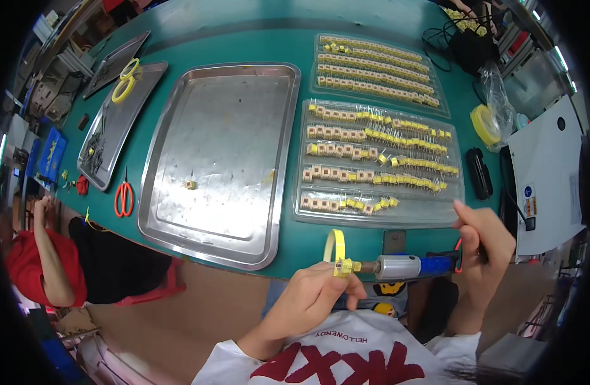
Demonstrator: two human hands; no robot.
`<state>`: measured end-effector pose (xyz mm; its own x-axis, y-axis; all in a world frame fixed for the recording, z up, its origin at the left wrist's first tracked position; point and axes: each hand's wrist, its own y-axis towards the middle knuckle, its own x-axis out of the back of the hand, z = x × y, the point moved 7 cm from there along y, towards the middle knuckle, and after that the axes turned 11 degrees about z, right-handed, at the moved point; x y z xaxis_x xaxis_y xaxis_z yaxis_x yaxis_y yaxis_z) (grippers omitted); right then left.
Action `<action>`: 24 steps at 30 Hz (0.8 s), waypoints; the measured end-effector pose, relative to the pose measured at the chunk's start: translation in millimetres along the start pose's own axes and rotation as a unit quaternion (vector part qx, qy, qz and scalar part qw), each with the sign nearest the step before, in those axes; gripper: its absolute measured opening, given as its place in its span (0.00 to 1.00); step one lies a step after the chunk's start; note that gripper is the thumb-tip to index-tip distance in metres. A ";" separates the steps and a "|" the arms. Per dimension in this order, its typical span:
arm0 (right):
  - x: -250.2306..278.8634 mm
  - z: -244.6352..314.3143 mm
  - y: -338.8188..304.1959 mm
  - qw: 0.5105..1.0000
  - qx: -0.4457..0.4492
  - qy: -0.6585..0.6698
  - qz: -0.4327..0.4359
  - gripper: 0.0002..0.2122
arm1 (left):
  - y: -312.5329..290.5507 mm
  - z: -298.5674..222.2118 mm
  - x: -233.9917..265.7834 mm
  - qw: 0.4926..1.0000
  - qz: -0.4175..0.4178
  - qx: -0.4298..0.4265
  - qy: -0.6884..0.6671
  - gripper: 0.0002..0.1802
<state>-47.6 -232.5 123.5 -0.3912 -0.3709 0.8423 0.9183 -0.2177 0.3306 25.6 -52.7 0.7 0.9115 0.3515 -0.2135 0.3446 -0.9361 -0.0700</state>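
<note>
My left hand (308, 295) is closed round the lower part of a thin roll of yellow tape (338, 240) at the table's front edge. Right beside it, a small yellow-wrapped coil part (351, 265) sits on the tip of a spindle tool (401, 265) with a silver and blue body. The tool lies level along the table edge. My right hand (484, 240) is raised near the tool's blue end, beside a red wire (459, 253). Its index finger and thumb are apart, with nothing visible between them.
Clear plastic trays (398, 215) of coil parts in rows lie beyond the tool. To their left is a metal tray (227, 253) with one part (190, 185); orange-handled scissors (123, 199) lie beside it. A white box (545, 179) stands right; a person in red (44, 263) sits left.
</note>
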 end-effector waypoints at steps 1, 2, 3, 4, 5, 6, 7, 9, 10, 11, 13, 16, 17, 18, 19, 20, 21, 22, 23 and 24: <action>-2.8 -12.6 -14.7 0.999 -0.030 0.014 0.002 0.09 | -2.3 1.3 -0.8 0.999 0.017 0.024 0.021 0.19; -2.3 -24.5 -31.3 0.998 -0.064 0.023 0.001 0.09 | -3.4 -0.8 -2.9 0.999 0.025 0.022 0.019 0.19; -9.8 -33.3 -43.8 0.998 -0.060 0.021 0.025 0.09 | -6.2 -3.4 -4.2 0.999 0.022 0.011 0.034 0.21; -14.6 -36.8 -54.6 0.998 -0.054 0.021 0.022 0.08 | -8.5 -5.5 -6.2 0.999 0.019 -0.001 0.049 0.25; -17.0 -39.7 -66.1 0.998 -0.051 0.021 0.018 0.08 | -10.0 -6.0 -10.9 0.999 0.018 0.000 0.050 0.25; -21.9 -43.5 -76.1 0.998 -0.050 0.024 0.019 0.08 | -14.2 -8.2 -12.9 0.999 0.004 -0.014 0.048 0.24; -24.0 -49.4 -85.8 0.996 -0.052 0.070 0.003 0.08 | -18.3 -10.4 -15.1 0.998 -0.009 -0.029 0.046 0.23; -28.5 -52.9 -93.5 0.991 -0.055 0.120 -0.014 0.08 | -25.6 -10.5 -20.1 0.998 -0.024 -0.030 0.048 0.23; -29.8 -53.1 -95.4 0.989 -0.057 0.132 -0.018 0.08 | -29.1 -11.0 -22.0 0.998 -0.037 -0.034 0.048 0.22; -30.3 -53.5 -96.3 0.988 -0.059 0.143 -0.021 0.09 | -31.9 -9.1 -24.3 0.997 -0.038 -0.033 0.050 0.22; -31.0 -52.9 -95.7 0.986 -0.062 0.155 -0.013 0.09 | -37.1 -5.2 -25.3 0.997 -0.052 -0.050 0.029 0.19; -29.6 -54.3 -96.2 0.982 -0.080 0.168 0.023 0.12 | -37.4 -0.1 -27.7 0.997 -0.051 -0.058 0.021 0.19; -28.8 -56.5 -97.4 0.979 -0.099 0.172 0.049 0.13 | -37.0 0.7 -28.4 0.997 -0.050 -0.059 0.022 0.19; -23.1 -57.8 -98.0 0.979 -0.099 0.171 0.047 0.13 | -37.0 1.6 -27.6 0.996 -0.059 -0.059 0.024 0.19; -20.3 -56.4 -97.7 0.976 -0.070 0.193 0.072 0.14 | -37.0 2.0 -26.7 0.996 -0.068 -0.059 0.027 0.19; -19.3 -56.0 -97.8 0.971 -0.039 0.216 0.098 0.15 | -37.2 2.1 -26.9 0.996 -0.067 -0.060 0.028 0.19; -16.0 -62.7 -101.1 0.971 -0.039 0.216 0.096 0.15 | -37.4 3.3 -25.8 0.996 -0.075 -0.053 0.021 0.19; -6.2 -63.7 -105.9 0.956 0.028 0.287 0.055 0.16 | -36.9 4.0 -24.6 0.995 -0.083 -0.046 0.013 0.19; 3.1 -59.8 -108.4 0.930 0.093 0.355 0.011 0.16 | -35.4 3.0 -25.0 0.996 -0.080 -0.044 0.015 0.19; 14.6 -62.5 -111.2 0.927 0.085 0.360 -0.069 0.18 | -33.2 1.9 -25.5 0.996 -0.079 -0.047 0.001 0.19</action>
<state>-159.2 -270.1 72.3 -0.3886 -0.8691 0.3060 0.8293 -0.1851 0.5272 -9.5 -30.6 6.6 0.8450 0.4941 -0.2043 0.5027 -0.8644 -0.0113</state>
